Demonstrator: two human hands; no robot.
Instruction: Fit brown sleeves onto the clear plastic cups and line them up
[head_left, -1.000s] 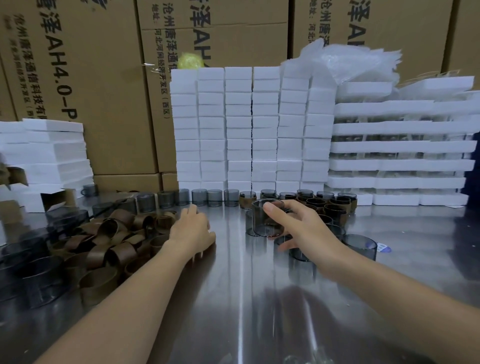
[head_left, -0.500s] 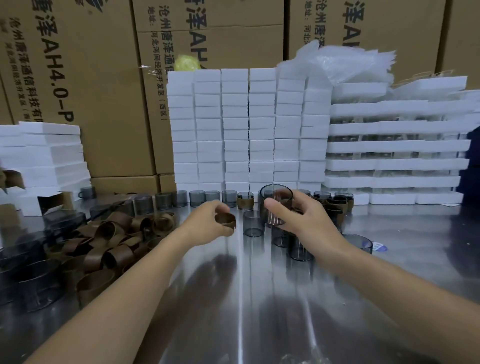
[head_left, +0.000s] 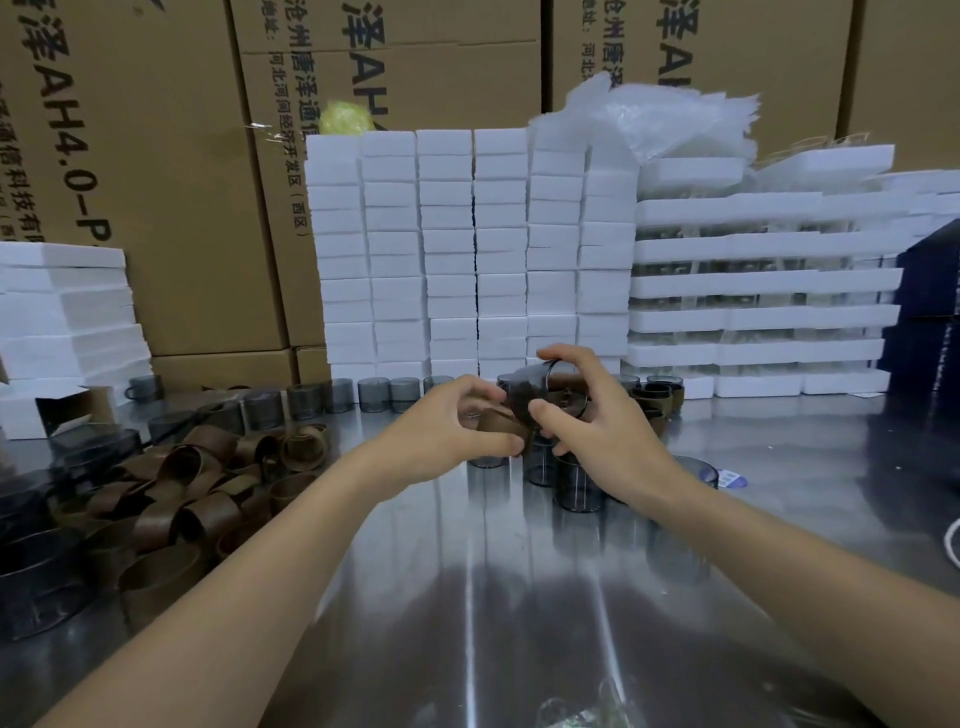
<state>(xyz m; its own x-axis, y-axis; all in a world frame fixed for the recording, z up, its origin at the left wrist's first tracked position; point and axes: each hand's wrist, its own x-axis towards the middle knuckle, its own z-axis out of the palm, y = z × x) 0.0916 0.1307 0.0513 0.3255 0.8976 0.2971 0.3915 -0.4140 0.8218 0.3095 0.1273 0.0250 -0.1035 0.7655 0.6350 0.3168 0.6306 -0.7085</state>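
Surface: reflective steel table (head_left: 467, 597), lower frame. Backdrop: printed cardboard cartons (head_left: 156, 156) across the top, stacked white foam blocks (head_left: 447, 249) at centre, foam trays (head_left: 753, 291) at right. Lower left: heap of loose brown sleeves (head_left: 197, 499). Mid-frame: row of bare cups (head_left: 374, 394) along the foot of the foam. Centre, held above the table: my left hand (head_left: 447, 436), fingers curled, pinching one brown sleeve (head_left: 501, 423); my right hand (head_left: 597, 426), thumb and fingers wrapped round a tilted clear cup (head_left: 545, 395), just beside that sleeve.

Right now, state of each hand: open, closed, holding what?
Left hand: closed, pinching a brown sleeve.
Right hand: closed around a clear cup, held tilted against the sleeve.
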